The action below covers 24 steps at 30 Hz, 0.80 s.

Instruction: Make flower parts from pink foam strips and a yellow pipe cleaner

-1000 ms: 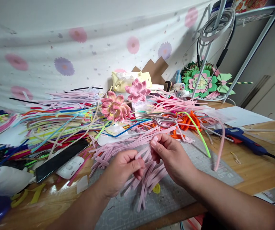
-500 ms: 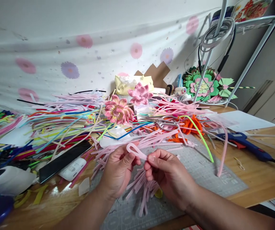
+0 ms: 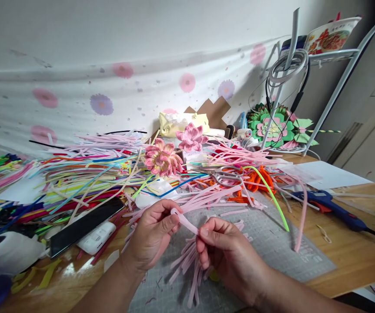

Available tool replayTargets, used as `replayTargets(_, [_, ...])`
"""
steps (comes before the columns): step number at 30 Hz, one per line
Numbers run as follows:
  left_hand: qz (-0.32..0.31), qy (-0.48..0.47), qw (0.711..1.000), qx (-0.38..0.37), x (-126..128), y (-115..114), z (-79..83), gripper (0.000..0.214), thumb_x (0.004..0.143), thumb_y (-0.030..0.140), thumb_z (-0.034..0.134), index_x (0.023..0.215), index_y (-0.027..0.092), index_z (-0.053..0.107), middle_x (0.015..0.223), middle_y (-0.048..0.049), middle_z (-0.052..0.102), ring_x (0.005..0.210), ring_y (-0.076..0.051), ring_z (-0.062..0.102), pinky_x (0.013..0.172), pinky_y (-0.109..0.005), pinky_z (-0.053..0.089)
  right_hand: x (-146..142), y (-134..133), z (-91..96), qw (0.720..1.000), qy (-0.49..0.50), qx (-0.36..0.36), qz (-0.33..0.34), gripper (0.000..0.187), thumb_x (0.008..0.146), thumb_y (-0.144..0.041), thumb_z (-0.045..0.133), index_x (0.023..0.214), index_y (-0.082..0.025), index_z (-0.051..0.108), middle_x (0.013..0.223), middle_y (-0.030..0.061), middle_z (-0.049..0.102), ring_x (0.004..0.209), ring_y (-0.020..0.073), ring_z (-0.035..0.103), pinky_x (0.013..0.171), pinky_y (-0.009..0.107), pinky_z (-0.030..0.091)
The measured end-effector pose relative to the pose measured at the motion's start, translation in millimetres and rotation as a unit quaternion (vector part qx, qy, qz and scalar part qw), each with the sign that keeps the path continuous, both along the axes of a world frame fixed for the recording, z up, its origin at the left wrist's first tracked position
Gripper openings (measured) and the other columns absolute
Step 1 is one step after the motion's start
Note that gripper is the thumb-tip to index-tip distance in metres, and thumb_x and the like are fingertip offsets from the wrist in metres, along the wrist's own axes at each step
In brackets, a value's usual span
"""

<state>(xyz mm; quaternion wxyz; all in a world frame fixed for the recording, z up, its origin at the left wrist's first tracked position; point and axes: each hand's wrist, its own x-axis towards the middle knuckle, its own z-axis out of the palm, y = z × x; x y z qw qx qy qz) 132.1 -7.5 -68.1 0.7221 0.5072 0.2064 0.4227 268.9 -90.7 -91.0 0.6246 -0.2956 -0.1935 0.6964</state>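
Note:
A pale pink pipe cleaner point(image 3: 186, 223), doubled into a narrow loop, stretches between my two hands. My left hand point(image 3: 153, 232) pinches its rounded end between thumb and fingers. At the other end, my right hand point(image 3: 223, 252) grips where the two strands meet, so the tips are hidden. Beneath the hands, a bunch of short pink pipe cleaners point(image 3: 187, 261) lies on the grey cutting mat point(image 3: 266, 243). Longer pink pipe cleaners point(image 3: 203, 198) are piled just beyond.
Scissors point(image 3: 228, 176) lie behind the hands, near two pink flowers point(image 3: 163, 158). A blue glue gun point(image 3: 333, 206) rests at right. A black phone point(image 3: 86, 226) and a white case point(image 3: 96, 238) are at left, before heaped coloured pipe cleaners point(image 3: 76, 174).
The loop has gone from a wide teardrop to a narrow, flattened shape. My left hand has shifted to its rounded end, and both hands sit slightly lower in view.

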Motion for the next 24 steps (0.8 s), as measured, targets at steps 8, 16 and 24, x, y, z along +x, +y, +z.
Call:
replayTargets(8, [0.006, -0.004, 1.0, 0.006, 1, 0, -0.3, 0.015, 0.065, 0.025, 0.075, 0.066, 0.016, 0.063, 0.062, 0.0033, 0.053, 0.053, -0.006, 0.044, 0.052, -0.018, 0.034, 4, -4, -1.7, 0.998, -0.043, 0.027, 0.034, 0.022, 0.07, -0.027, 0.071, 0.066, -0.013, 0.054, 0.051, 0.0001, 0.061, 0.037, 0.0068, 0.05, 0.039, 0.016, 0.037])
replayTargets(16, [0.029, -0.004, 0.999, 0.029, 2, -2, -0.4, 0.013, 0.073, 0.023, 0.067, 0.066, 0.017, 0.058, 0.06, 0.0035, 0.051, 0.057, -0.008, 0.043, 0.055, -0.02, 0.034, 10, -1, 0.3, 0.98, -0.179, 0.054, 0.069, 0.025, 0.07, -0.038, 0.067, 0.068, -0.014, 0.058, 0.056, 0.0009, 0.06, 0.045, 0.0105, 0.053, 0.047, 0.022, 0.04])
replayTargets(24, [0.106, 0.042, 0.993, 0.022, 7, -6, -1.0, 0.015, 0.067, 0.023, 0.071, 0.063, 0.016, 0.058, 0.058, 0.0039, 0.052, 0.054, -0.007, 0.043, 0.053, -0.018, 0.034, 19, 7, 13.2, 0.699, -0.668, 0.254, -0.033, 0.018, 0.087, -0.03, 0.051, 0.086, -0.017, 0.063, 0.073, 0.0035, 0.061, 0.065, 0.0145, 0.053, 0.059, 0.024, 0.036])
